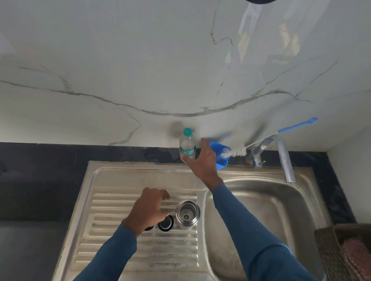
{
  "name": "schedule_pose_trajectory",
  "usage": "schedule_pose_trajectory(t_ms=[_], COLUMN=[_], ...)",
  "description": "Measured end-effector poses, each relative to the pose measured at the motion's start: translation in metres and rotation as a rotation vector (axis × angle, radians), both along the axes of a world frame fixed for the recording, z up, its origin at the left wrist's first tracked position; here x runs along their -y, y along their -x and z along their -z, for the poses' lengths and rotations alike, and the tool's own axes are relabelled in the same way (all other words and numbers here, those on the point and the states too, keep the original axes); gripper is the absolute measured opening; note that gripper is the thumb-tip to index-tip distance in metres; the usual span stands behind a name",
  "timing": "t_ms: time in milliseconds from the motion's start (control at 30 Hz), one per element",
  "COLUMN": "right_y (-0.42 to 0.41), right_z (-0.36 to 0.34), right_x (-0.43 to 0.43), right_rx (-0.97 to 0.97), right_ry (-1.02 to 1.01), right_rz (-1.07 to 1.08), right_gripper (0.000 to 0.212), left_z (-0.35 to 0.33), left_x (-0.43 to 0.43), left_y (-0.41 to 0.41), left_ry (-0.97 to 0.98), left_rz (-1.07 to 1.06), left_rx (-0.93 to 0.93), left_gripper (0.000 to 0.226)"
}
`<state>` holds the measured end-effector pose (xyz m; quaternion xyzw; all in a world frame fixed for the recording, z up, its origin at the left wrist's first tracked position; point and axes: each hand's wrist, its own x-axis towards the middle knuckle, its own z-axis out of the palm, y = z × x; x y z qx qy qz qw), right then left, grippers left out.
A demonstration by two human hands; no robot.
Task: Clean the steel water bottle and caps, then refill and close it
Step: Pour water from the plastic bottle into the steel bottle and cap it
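The steel bottle [187,213] stands open on the sink [106,241] beside its cap [165,222]; the left hand [148,207] hangs loosely curled, empty; the right hand [202,162] spreads its fingers round the plastic bottle [187,144], grip unclear, so a loose hold may topple it.
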<state>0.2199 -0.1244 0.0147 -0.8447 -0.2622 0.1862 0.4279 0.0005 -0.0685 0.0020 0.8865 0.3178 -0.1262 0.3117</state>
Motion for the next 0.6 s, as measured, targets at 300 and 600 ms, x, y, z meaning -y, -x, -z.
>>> schedule_pose_trajectory(t_ms=[300, 600], right_y=[0.049, 0.091], right_z=[-0.013, -0.011], right_x=[0.084, 0.152], right_rx=[-0.181, -0.268], right_ry=[-0.092, -0.048], right_rz=[0.176, 0.260], right_gripper=[0.016, 0.021], left_z=[0.018, 0.026], left_x=[0.045, 0.063], left_y=[0.008, 0.013], left_ry=[-0.347, -0.465], left_rz=[0.243, 0.149], left_rx=[-0.358, -0.256], left_gripper=[0.058, 0.032])
